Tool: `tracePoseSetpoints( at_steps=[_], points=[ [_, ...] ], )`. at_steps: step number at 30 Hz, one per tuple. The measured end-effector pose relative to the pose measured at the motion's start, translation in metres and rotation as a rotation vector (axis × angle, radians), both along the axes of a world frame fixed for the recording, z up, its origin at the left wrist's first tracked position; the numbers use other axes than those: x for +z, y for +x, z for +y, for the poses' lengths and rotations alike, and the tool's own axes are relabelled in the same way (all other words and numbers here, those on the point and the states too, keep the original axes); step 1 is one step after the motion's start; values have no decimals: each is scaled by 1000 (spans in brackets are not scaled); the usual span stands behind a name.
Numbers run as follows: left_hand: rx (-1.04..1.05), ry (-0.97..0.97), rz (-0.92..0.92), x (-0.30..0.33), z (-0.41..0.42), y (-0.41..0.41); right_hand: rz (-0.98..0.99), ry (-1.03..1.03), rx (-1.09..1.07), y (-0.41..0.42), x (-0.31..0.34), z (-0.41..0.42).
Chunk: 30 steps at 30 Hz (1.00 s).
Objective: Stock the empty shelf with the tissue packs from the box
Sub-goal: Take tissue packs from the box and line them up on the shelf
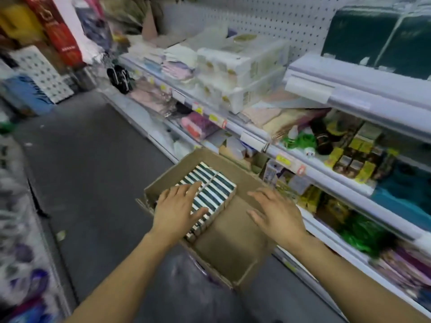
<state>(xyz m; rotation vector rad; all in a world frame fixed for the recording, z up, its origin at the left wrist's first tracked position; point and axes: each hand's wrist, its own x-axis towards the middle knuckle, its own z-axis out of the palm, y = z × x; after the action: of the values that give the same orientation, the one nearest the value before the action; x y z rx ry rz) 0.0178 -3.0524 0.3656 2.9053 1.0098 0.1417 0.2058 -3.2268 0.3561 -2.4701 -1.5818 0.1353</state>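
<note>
Resting flat on the rows of green-and-white striped tissue packs (210, 194), the left hand (178, 209) lies fingers straight, gripping nothing — the packs fill the left half of the open brown cardboard box (231, 248). The right hand (275, 214) hovers spread and empty over the box's bare right half, beside the white store shelves (326, 169).

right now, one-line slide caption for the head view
Both hands, left on the tissue packs and right open above, reach into the cardboard box beside stocked shelves.
</note>
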Motion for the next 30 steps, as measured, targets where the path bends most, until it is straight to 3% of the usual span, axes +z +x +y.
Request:
tracePoseSetpoints(
  at_steps=[7,15,18,25,30],
  points=[
    [112,-258,114,-80,44,-1,167,-244,-22,8,-56,55],
    [154,-482,200,-184,100,33,286,-244,3,37,-150,132],
    [78,-445,272,-220,113,45,350,-265,-28,48,-200,159],
    [-46,-371,115,-268,141,76,381,-250,-40,62,-267,207],
    [-139,-311,182,-282,160,95,232,-330,-28,62,-279,228]
  ],
)
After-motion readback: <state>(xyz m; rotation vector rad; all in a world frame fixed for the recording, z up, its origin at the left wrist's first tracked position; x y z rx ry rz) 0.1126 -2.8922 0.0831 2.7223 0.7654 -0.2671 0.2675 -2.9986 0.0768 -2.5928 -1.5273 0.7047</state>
